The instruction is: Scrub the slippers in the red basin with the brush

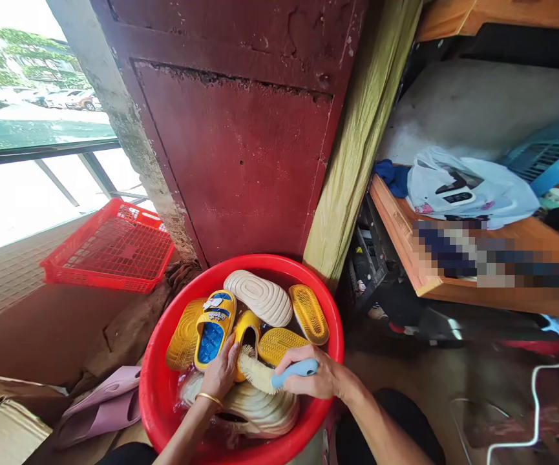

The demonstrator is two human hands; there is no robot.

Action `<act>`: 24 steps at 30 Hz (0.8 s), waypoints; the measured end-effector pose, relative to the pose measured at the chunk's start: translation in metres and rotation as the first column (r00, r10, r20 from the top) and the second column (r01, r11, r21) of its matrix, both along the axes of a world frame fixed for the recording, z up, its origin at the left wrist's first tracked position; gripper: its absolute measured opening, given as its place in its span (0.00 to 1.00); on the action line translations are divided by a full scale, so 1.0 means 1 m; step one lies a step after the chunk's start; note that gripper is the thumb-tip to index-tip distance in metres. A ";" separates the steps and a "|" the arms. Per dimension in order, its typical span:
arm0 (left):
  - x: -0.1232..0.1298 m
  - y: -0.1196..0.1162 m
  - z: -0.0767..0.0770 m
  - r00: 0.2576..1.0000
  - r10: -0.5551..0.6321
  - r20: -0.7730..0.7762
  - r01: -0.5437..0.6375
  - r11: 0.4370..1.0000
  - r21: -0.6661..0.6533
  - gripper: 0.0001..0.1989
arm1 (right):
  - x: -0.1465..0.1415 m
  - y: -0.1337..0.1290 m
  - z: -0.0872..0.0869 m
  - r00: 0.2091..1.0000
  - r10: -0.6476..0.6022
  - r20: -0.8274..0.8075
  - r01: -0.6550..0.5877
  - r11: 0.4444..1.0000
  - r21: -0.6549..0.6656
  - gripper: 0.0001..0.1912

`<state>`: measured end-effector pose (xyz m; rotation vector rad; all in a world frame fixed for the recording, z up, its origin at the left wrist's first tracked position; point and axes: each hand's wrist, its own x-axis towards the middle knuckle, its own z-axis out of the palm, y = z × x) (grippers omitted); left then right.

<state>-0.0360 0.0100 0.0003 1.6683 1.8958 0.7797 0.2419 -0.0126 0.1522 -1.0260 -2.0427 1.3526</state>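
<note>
A red basin (pixel 149 400) holds water and several sandals. My left hand (pixel 224 372), with a gold bangle at its wrist, grips a yellow sandal (pixel 247 325) that stands tilted in the basin. In my right hand (pixel 308 371) is a scrub brush (pixel 257 372) with a light blue handle and cream bristles; its bristles touch the yellow sandal. A yellow sandal with a blue insole (pixel 210 342) lies just left of it. Yellow soles (pixel 309 314) show at the right, and a white sandal (pixel 258 297) floats sole up at the back. Another white sandal (pixel 264 410) lies below my hands.
Purple slippers (pixel 99 407) lie left of the basin, near a cardboard box (pixel 8 433). A red plastic crate (pixel 114 248) is at the upper left. Behind the basin stands a dark red door (pixel 235 155). A wooden desk (pixel 400 226) with a plastic bag (pixel 468 184) is at the right.
</note>
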 end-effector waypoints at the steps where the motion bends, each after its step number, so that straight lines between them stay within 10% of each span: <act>1: 0.000 -0.001 0.000 1.000 -0.007 0.008 0.007 1.000 -0.013 0.31 | -0.001 -0.001 0.000 1.000 -0.015 0.002 0.015 1.000 0.016 0.09; 11: 0.003 -0.002 -0.003 0.999 -0.032 0.031 0.035 0.995 -0.098 0.32 | -0.078 -0.007 -0.062 0.988 -0.151 -0.005 0.142 0.918 0.371 0.08; 24: 0.005 -0.017 -0.002 0.967 -0.254 0.001 0.254 0.967 0.023 0.41 | -0.073 0.044 -0.096 0.922 -0.378 -0.084 0.366 0.921 -0.131 0.04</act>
